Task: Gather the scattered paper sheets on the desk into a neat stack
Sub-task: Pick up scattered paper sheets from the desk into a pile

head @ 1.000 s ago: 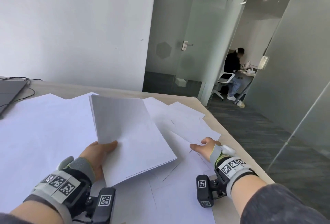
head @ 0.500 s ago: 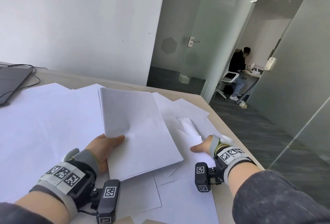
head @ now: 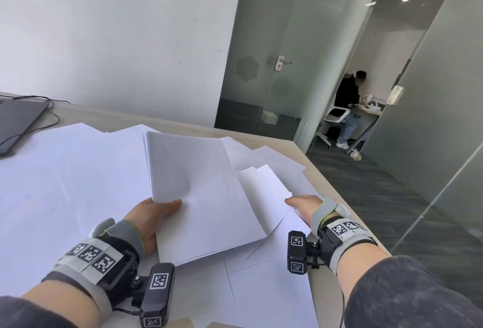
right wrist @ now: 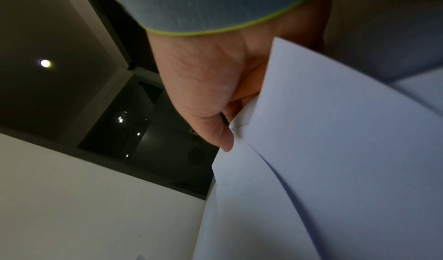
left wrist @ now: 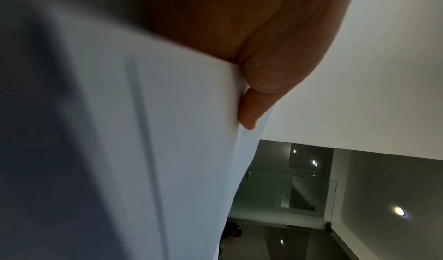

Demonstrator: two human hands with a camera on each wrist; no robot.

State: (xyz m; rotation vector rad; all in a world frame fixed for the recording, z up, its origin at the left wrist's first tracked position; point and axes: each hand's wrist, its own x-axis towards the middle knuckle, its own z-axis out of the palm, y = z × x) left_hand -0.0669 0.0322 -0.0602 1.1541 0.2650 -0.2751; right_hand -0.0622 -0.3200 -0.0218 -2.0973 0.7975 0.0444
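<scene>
The left hand point(head: 151, 216) grips a stack of sheets point(head: 201, 192) above the surface point(head: 308, 168), thumb on top, fingers clamped beneath its near left edge. The right hand point(head: 303, 206) pinches two curled loose sheets point(head: 264, 186) just right of the stack. More scattered sheets point(head: 65, 171) cover the surface.

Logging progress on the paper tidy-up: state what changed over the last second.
The right hand went from resting on flat sheets near the desk's right edge to pinching loose sheets and lifting them. The left hand holds the stack as before.
</scene>
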